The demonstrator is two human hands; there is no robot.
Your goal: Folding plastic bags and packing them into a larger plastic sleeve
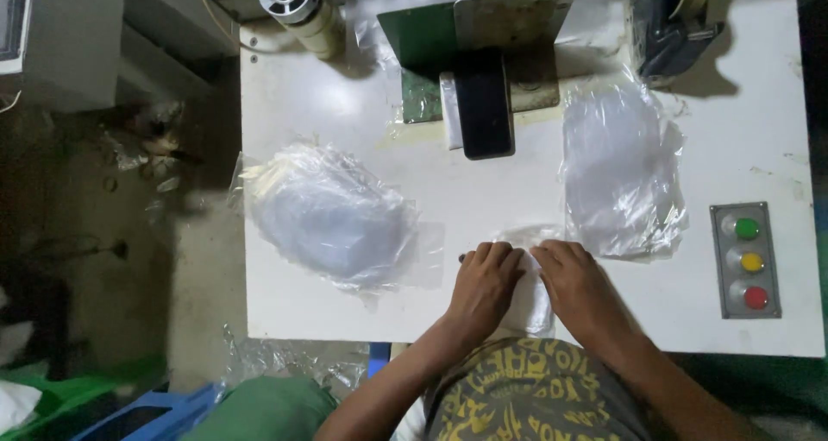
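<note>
- At the near edge of a white worktable, seen from above, two bare hands lie side by side on a small white item in a clear plastic bag.
- The left hand lies palm down, fingers curled over the bag's far left edge; it presses and grips the plastic.
- The right hand mirrors it, palm down on the bag's right side, fingers bent onto the film. The two hands almost touch at the fingertips.
- Both forearms come up from the bottom of the view, angled inward to meet over the bag, just in front of the person's patterned shirt.
- What could go wrong, as a judgement: the bag sits close to the table's near edge, so a pull toward the body could drag it off; the thin film could also wrinkle or trap air under the pressing palms.
- To the left, well apart, lies a pile of bagged white items.
- To the right, near the right hand, is a stack of empty clear bags, loose enough to slide if brushed.
- Beyond the hands stands a metal fixture with a black bar.
- At the far right is a panel with green, yellow and red buttons.
</note>
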